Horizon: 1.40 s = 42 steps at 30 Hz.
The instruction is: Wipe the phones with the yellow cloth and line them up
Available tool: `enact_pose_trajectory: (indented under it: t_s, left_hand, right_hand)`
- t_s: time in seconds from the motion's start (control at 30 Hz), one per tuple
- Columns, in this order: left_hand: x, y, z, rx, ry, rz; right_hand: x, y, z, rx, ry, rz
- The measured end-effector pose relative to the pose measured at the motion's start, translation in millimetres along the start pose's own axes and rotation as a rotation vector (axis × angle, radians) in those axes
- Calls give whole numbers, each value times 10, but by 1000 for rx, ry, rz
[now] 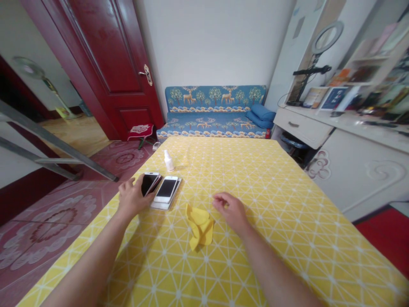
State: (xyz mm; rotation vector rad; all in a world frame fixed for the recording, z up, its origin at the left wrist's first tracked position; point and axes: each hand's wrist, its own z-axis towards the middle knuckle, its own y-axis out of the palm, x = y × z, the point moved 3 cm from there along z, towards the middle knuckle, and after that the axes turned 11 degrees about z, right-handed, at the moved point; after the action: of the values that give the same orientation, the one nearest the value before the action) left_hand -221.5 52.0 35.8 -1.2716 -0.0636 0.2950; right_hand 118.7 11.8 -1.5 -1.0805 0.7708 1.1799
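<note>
At the left side of the table, my left hand [132,197] has its thumb and fingers around a smartphone [149,182] with a dark screen and pale frame. This phone is tilted, and another phone edge shows under it. Just right of it, a white smartphone [166,189] lies on top of another pale, flat device [163,205]. A crumpled yellow cloth [201,226] rests on the tablecloth in front of me. To the cloth's right, my right hand [231,209] is loosely curled closed, with nothing visible in it. A small white spray bottle [169,162] stands upright behind the phones.
A yellow patterned tablecloth [255,179] covers the table. Beyond its far edge is a blue sofa [214,119]. A white cabinet [370,157] with a ring light [327,38] stands right; a red stool [139,131] and metal ladder-like frame [64,160] are left.
</note>
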Motion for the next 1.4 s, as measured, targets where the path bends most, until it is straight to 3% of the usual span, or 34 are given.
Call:
enact_pose_trajectory:
  t_s: [0.1, 0.2, 0.33, 0.43, 0.63, 0.77, 0.93, 1.07, 1.2, 1.4]
  left_hand:
    - [229, -162, -132, 108, 128, -173]
    - [455, -238, -272, 52, 188, -223]
    - [604, -217, -350, -67, 136, -92]
    - [619, -191, -341, -105, 113, -63]
    - [595, -194, -284, -67, 137, -71]
    - [549, -177, -158, -192, 108, -113]
    - [512, -114, 40, -339, 103, -212]
    - [531, -71, 100, -413, 73, -275]
    - [619, -141, 55, -368, 130, -301]
    - [776, -256, -56, -283, 165, -432]
  right_hand:
    - [-145, 76, -43, -193, -127, -97]
    - [-248, 121, -91, -327, -220, -196]
    - [-304, 197, -163, -474, -262, -258]
    - [-303, 246, -194, -511, -245, -295]
    - [-307, 274, -181, -513, -240, -309]
    - [-325, 273, -170, -498, -250, -254]
    - [-324, 274, -149, -419, -242, -115]
    - [-227, 207, -94, -182, -143, 79]
    - [-61, 85, -33, 90, 63, 162]
    - [76, -80, 25, 340, 136, 282]
